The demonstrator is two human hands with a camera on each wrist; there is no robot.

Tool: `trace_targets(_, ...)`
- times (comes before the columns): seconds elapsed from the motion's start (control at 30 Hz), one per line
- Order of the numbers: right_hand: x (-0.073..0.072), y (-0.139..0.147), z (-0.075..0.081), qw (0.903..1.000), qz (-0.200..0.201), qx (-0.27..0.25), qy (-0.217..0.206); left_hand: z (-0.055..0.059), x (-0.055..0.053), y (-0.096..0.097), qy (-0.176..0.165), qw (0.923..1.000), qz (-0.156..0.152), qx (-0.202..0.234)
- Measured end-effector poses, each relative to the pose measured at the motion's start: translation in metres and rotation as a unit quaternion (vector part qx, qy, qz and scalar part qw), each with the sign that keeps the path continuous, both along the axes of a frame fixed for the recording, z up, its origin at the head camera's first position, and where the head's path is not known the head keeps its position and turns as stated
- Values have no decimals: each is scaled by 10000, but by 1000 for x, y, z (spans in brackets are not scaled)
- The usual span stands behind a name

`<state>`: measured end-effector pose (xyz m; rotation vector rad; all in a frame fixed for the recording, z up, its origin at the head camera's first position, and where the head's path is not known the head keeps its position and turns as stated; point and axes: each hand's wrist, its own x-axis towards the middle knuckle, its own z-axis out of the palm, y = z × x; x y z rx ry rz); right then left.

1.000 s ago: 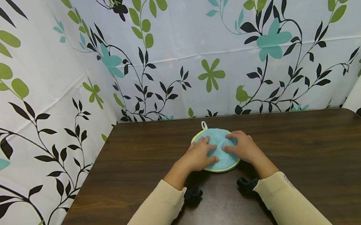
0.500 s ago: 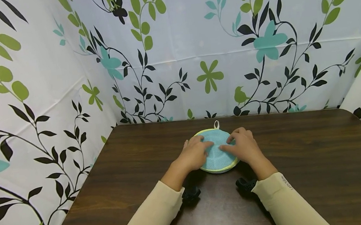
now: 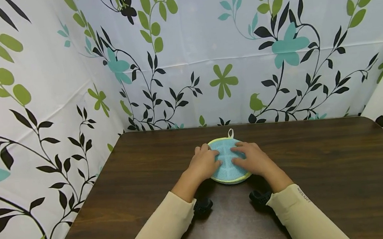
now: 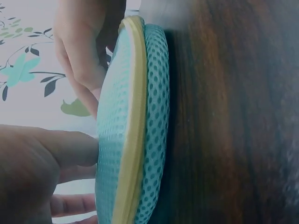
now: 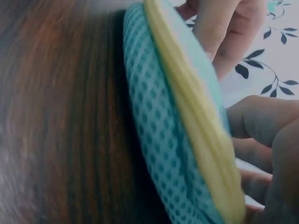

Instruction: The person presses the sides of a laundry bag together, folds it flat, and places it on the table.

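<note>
A round turquoise mesh pouch (image 3: pixel 228 166) with yellow trim lies flat on the brown table, its small white loop (image 3: pixel 231 133) pointing to the far side. On its left part rests my left hand (image 3: pixel 202 162). The left wrist view shows that thumb (image 4: pixel 77 148) against the mesh top, with the yellow trim (image 4: pixel 133 126) along the side. My right hand (image 3: pixel 254 159) touches the pouch's right part from above. Its fingertips meet the top face in the right wrist view, beside the yellow trim (image 5: pixel 194 107). Neither hand curls under the pouch.
The dark wooden table (image 3: pixel 338 167) extends to both sides and in front of the pouch. Behind it hangs a white curtain (image 3: pixel 178 59) printed with leaves, flowers and birds. Black wrist devices (image 3: pixel 203 207) show under both cream sleeves (image 3: pixel 164 230).
The pouch has turned clockwise, its white loop shifting rightward. My left hand has drawn slightly left and its fingers cover less of the top. Both hands stay on the pouch.
</note>
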<state>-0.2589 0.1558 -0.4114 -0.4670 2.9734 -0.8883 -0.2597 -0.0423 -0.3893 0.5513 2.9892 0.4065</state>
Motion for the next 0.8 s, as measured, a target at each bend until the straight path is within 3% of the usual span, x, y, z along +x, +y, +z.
trace_targets(0.27,3,-5,4,9979,147,572,-264,-1,-1,-3,-280,9989,-199,-324)
trace_targets(0.4,6,-6,4,9961,261,779,-317,-2,-2,-3,-255,9981,-324,-464)
trace_targets(0.8,8,-10,3,9934,795,620,-543,-12,-5,2,-18,9984,-438,-345)
